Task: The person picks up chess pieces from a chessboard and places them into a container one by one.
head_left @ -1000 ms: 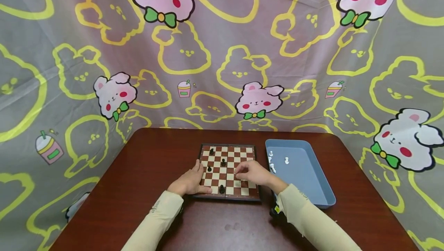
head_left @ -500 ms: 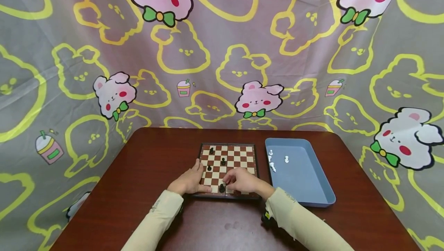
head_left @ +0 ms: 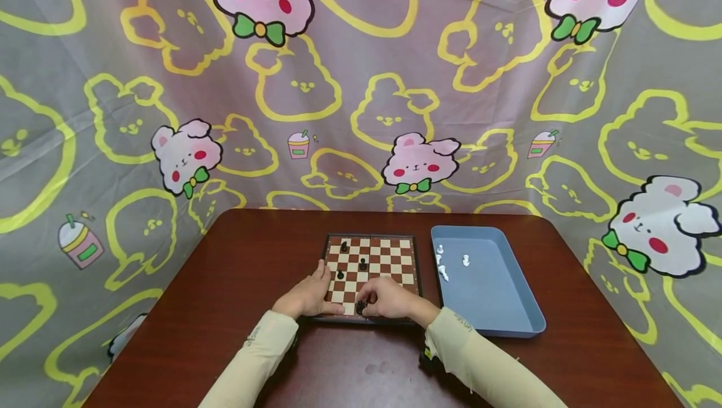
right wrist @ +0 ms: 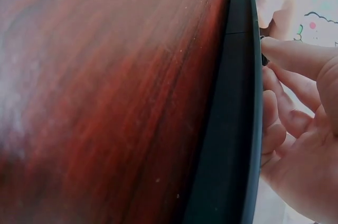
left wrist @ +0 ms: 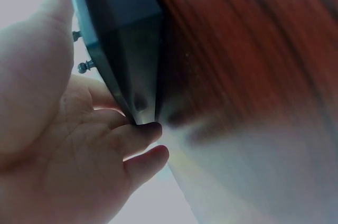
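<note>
A brown-and-cream chessboard (head_left: 398, 254) lies on the table, with black chess pieces on its left half. My left hand (head_left: 306, 296) rests at the board's left front corner, thumb spread along the front and fingers along the left side. In the left wrist view, its fingertips (left wrist: 153, 129) touch the dark board edge (left wrist: 119, 7). At the front edge near the fold, my right hand (head_left: 393, 299) pinches a black chess piece (head_left: 360, 308) between thumb and fingers. The right wrist view shows only a dark bit of this piece (right wrist: 265, 57) beside the thumb.
Other black pieces stand on the board: a back-left piece (head_left: 345, 247), a central piece (head_left: 363, 264) and one near the left fingers (head_left: 340, 275). Right of the board is a blue tray (head_left: 491, 295) with several white chess pieces (head_left: 465, 261). A patterned cloth (head_left: 338, 101) surrounds the table (head_left: 254, 251).
My right hand has moved left and toward the front edge of the board, and its fingers have closed on the black chess piece there. The left hand has stayed in place.
</note>
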{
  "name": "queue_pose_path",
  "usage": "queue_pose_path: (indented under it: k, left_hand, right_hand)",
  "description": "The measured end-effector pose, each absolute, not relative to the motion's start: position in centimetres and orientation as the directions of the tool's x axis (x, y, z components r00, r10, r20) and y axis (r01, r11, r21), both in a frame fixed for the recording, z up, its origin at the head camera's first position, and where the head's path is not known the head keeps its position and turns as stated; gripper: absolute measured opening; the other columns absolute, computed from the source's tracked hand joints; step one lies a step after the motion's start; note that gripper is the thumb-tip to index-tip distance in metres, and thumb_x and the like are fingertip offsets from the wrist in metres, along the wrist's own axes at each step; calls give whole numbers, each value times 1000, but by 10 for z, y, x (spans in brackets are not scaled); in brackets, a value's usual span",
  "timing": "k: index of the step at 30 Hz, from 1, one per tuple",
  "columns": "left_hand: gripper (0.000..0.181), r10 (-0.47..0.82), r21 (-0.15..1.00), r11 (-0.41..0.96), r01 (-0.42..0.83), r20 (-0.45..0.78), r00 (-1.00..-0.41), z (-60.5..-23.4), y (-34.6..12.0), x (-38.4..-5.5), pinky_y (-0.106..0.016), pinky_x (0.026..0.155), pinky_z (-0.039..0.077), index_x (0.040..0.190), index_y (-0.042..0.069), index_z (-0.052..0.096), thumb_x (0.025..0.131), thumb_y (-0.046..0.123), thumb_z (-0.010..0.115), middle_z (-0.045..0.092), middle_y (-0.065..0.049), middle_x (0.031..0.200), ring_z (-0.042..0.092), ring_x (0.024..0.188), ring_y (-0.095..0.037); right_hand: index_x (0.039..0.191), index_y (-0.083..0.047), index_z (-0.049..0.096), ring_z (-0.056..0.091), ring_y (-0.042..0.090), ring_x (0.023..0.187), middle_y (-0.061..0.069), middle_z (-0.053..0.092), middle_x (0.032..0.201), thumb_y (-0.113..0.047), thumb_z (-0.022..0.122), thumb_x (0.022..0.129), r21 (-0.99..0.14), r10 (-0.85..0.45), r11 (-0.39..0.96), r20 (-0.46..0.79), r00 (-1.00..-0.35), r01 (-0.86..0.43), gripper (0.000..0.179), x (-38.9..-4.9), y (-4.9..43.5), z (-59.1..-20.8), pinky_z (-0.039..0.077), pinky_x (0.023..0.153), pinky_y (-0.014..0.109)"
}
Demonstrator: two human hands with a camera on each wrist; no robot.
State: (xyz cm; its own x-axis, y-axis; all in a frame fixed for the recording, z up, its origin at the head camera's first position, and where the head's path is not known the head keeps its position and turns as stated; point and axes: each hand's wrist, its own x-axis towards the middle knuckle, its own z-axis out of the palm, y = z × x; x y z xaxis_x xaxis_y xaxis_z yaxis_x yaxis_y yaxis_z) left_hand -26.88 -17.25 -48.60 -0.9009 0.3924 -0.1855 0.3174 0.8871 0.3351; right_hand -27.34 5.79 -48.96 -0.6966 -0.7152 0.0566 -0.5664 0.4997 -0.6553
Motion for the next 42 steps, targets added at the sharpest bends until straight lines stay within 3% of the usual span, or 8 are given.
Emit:
queue_pose_path:
  k: [13, 22, 29, 42]
  left_hand:
    - [113, 397, 334, 885, 325, -176, -901, -488, -172, -269, -46, 101, 36, 145, -11, 19, 75, 62, 68, 7, -33, 151, 33, 130, -44]
    - [114, 387, 339, 888, 309, -193, -901, -489, -171, -269, -45, 103, 34, 146, -10, 17, 74, 62, 69, 5, -31, 152, 30, 133, -42]
    - [114, 378, 342, 891, 298, -196, -905, -488, -171, -268, -45, 103, 34, 146, -10, 17, 74, 61, 69, 6, -31, 152, 29, 133, -42]
    - [113, 387, 343, 888, 308, -193, -901, -485, -170, -267, -45, 103, 34, 146, -12, 16, 76, 59, 69, 5, -32, 151, 29, 133, -43]
  right_hand:
    - [96, -15, 72, 53, 3, 75, -10, 59, 90, -16, 75, 82, -597, -738, 523, 39, -673, -608, 14, -273, 56, -489, 46, 67, 21]
    - [100, -12, 70, 57, 2, 74, -10, 63, 86, -14, 72, 84, -660, -708, 517, 29, -705, -546, 17, -272, 62, -486, 48, 66, 23]
    - [105, -12, 70, 59, 5, 83, -9, 65, 94, -16, 72, 85, -670, -690, 520, 36, -723, -530, 21, -273, 72, -479, 49, 73, 27]
    - [107, -8, 69, 56, 9, 73, -7, 64, 89, -13, 70, 86, -726, -638, 492, 75, -767, -480, 22, -283, 94, -463, 47, 63, 28]
